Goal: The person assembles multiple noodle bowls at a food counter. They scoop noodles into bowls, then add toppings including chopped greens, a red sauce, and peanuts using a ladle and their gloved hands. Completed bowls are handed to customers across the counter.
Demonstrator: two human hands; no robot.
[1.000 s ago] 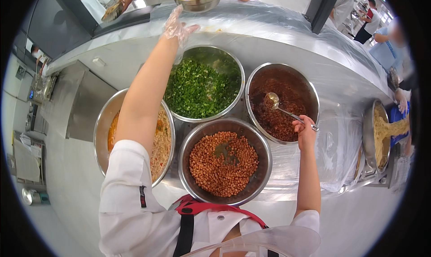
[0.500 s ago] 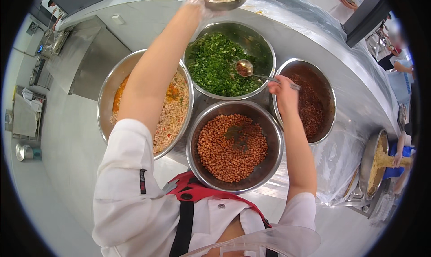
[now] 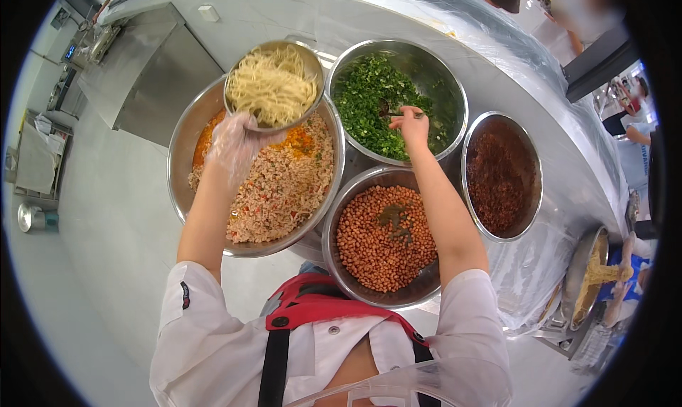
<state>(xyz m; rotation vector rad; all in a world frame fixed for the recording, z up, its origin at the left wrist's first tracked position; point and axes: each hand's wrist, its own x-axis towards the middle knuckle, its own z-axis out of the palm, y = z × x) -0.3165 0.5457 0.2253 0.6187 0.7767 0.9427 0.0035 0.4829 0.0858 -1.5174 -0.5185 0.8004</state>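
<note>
My left hand (image 3: 233, 145), in a clear plastic glove, grips the rim of a metal bowl (image 3: 321, 80). Pale noodles (image 3: 273, 86) fill that bowl, which is held over the far part of a large basin (image 3: 175, 167) of minced filling (image 3: 277, 197) with orange patches. My right hand (image 3: 412, 127) has its fingers closed around the handle of a metal spoon (image 3: 415, 115). The spoon's head is down among chopped greens (image 3: 369, 98) in a steel basin (image 3: 460, 98) and is mostly hidden.
Close to my body stands a basin (image 3: 329, 254) of reddish-brown peanuts or beans (image 3: 380, 247). A basin (image 3: 538, 186) of dark red sauce (image 3: 497, 179) is at the right. Beyond it, another person's hands (image 3: 616, 307) handle noodles above a pan (image 3: 577, 279).
The noodle bowl has come from the far edge back toward me, over the minced filling. My right hand has moved left and farther away, and the spoon has dipped into the greens.
</note>
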